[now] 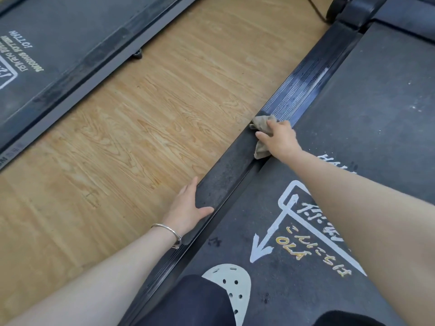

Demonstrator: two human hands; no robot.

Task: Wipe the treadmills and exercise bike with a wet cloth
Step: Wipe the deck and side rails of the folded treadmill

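Note:
A black treadmill fills the right side, with a ribbed side rail (303, 85) beside its printed belt (367, 95). My right hand (279, 137) presses a crumpled grey-brown cloth (262, 122) onto that rail, fingers spread over it. Beyond the cloth the rail shines wet; nearer me it looks dull and dusty. My left hand (188, 209), a silver bangle on its wrist, rests flat on the rail closer to me, thumb on top and fingers over the outer edge. A second treadmill (58, 50) lies at the top left.
Light wood-pattern floor (146, 128) runs between the two treadmills. A black cable (316, 8) and the machine's front base sit at the top right. My dark trouser leg and white perforated shoe (229, 285) stand on the belt at the bottom.

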